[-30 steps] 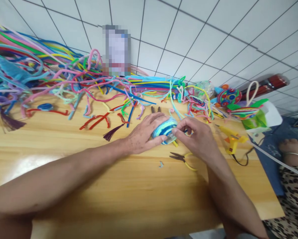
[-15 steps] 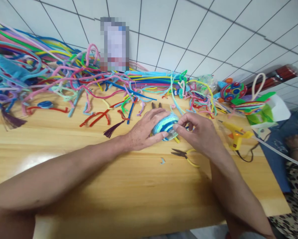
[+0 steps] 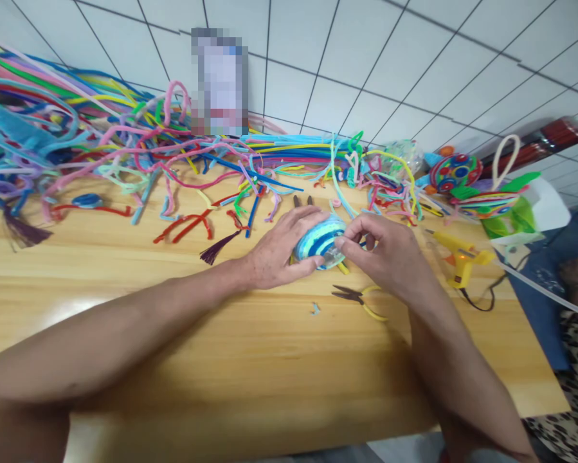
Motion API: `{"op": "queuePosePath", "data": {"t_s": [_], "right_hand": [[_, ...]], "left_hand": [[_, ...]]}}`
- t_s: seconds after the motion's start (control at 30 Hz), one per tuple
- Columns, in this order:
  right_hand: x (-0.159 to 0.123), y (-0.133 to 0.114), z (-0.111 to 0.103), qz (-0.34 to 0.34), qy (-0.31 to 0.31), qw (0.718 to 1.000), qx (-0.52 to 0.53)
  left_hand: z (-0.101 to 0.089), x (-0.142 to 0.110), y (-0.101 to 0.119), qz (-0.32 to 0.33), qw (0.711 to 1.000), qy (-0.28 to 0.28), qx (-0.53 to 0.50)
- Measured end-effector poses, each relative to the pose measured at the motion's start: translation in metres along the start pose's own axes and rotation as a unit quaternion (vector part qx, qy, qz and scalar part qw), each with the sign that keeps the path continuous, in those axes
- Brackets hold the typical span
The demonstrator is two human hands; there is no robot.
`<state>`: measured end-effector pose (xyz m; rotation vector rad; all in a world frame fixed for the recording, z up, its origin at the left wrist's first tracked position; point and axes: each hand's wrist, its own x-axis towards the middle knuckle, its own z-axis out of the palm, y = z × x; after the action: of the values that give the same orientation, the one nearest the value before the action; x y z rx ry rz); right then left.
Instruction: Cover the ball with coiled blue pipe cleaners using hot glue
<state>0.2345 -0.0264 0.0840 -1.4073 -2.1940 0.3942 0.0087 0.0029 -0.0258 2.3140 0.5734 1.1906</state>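
One striped round piece (image 3: 320, 240) between cupped left hand (image 3: 285, 249) and pinched right hand (image 3: 384, 252) (pliers (image 3: 350, 294) near, pipe cleaners (image 3: 291, 154) beyond)

A clear plastic ball (image 3: 322, 244) is banded in fuzzy, matt strands (image 3: 314, 238); the counter (image 3: 250, 379) is finished in glossy wood.

White glare on the tabletop (image 3: 74, 314), soft shadow below the left forearm (image 3: 158, 314), slight blur
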Motion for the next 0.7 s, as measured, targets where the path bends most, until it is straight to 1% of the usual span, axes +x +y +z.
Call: {"op": "queuePosePath", "data": {"t_s": [0.37, 0.57, 0.7], "right_hand": [[0.0004, -0.0011, -0.0008, 0.016, -0.010, 1.000, 0.012], [0.0004, -0.0013, -0.0005, 0.006, -0.010, 1.000, -0.001], [0.0003, -0.0013, 0.0003, 0.002, -0.005, 1.000, -0.002]], "left_hand": [[-0.0013, -0.0007, 0.0019, -0.002, 1.000, -0.006, 0.003], [-0.0016, -0.0005, 0.0031, -0.007, 1.000, -0.008, 0.006], [-0.0004, -0.0015, 0.0061, 0.003, 0.999, 0.011, 0.038]]}}
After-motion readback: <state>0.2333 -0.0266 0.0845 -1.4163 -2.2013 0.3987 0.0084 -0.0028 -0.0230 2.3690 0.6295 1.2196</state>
